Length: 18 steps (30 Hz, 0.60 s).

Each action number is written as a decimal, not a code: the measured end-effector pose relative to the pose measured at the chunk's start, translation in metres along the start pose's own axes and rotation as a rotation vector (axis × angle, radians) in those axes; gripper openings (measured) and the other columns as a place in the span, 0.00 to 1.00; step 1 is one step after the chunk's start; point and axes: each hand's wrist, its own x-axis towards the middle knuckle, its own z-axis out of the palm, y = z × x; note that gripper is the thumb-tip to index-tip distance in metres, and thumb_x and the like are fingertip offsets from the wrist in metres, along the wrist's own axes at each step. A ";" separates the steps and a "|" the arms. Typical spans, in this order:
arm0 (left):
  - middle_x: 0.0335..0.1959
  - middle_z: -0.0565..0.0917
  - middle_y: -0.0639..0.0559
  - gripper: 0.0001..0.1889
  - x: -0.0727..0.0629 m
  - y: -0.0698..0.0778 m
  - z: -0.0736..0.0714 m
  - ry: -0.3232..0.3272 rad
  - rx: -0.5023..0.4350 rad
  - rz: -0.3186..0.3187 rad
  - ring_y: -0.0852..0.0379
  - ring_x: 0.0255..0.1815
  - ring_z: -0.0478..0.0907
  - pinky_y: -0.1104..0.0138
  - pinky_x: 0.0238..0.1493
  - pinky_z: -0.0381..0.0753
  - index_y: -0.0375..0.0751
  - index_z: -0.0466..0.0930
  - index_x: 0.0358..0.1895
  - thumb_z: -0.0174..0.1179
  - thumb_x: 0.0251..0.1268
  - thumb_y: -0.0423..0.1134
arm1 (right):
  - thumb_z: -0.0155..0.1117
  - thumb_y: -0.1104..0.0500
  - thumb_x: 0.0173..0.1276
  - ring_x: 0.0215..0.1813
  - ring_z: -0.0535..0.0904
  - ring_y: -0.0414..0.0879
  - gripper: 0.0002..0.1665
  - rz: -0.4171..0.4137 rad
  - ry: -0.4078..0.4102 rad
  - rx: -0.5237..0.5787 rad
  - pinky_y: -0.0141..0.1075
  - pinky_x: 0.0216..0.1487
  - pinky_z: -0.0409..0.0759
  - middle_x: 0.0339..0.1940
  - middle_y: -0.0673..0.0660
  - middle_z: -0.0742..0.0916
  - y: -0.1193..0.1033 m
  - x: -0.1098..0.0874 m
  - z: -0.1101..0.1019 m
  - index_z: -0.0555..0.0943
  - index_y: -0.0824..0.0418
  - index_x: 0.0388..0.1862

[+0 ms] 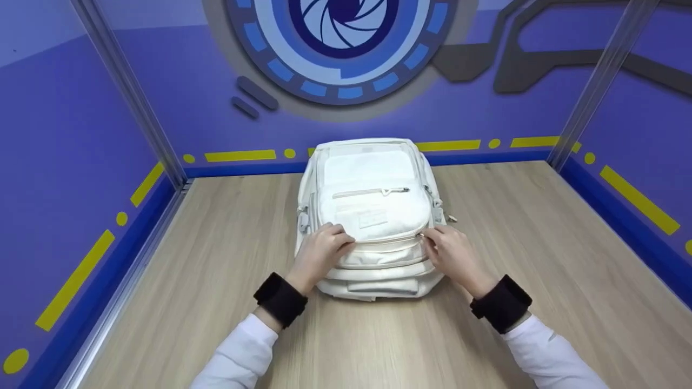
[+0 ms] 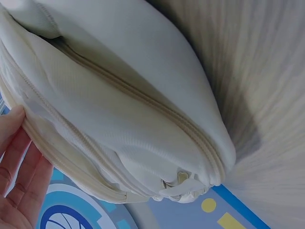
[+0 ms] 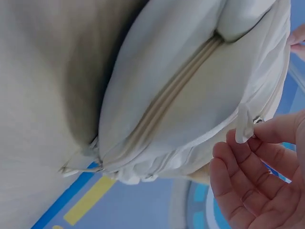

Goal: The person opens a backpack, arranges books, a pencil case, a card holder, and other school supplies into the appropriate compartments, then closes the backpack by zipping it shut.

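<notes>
A white backpack (image 1: 370,167) lies on its back on the table, its bottom end towards the person. My left hand (image 1: 323,249) pinches the piped edge of the front pocket near its lower left corner; in the left wrist view, thumb and fingertips meet at that seam (image 2: 52,155). At the pocket's lower right, my right hand (image 1: 453,253) pinches a zipper pull between thumb and index finger. The pull's pale fabric tab (image 3: 245,125) sticks out past the fingertips in the right wrist view. Another zipper (image 1: 370,192) runs across the upper front of the pack.
The wood-grain table (image 1: 238,227) extends on both sides of the backpack. Blue printed panels (image 1: 178,108) with metal corner posts (image 1: 594,81) enclose the back and sides. A small zipper pull (image 1: 452,218) lies out beside the pack's right side. Black bands (image 1: 281,300) wrap both wrists.
</notes>
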 end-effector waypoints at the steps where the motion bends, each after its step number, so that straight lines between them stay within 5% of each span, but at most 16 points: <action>1: 0.29 0.85 0.55 0.04 0.000 0.000 0.000 -0.002 -0.003 -0.002 0.58 0.32 0.81 0.68 0.33 0.83 0.46 0.92 0.37 0.71 0.64 0.40 | 0.68 0.71 0.62 0.28 0.78 0.50 0.02 0.020 -0.005 0.009 0.44 0.30 0.80 0.26 0.58 0.83 0.003 0.000 -0.001 0.84 0.67 0.32; 6: 0.29 0.85 0.55 0.04 0.000 -0.001 0.000 -0.014 -0.021 -0.012 0.58 0.32 0.80 0.68 0.32 0.83 0.45 0.92 0.36 0.70 0.65 0.40 | 0.67 0.69 0.65 0.29 0.80 0.53 0.02 0.124 -0.050 0.039 0.48 0.30 0.80 0.28 0.61 0.84 0.020 0.006 -0.003 0.83 0.69 0.33; 18: 0.29 0.86 0.55 0.03 0.001 -0.002 -0.001 -0.018 -0.030 -0.012 0.57 0.32 0.81 0.67 0.34 0.83 0.46 0.92 0.36 0.70 0.65 0.39 | 0.60 0.67 0.67 0.32 0.83 0.65 0.07 0.215 -0.150 0.030 0.59 0.37 0.81 0.29 0.67 0.85 0.052 0.053 0.002 0.81 0.69 0.30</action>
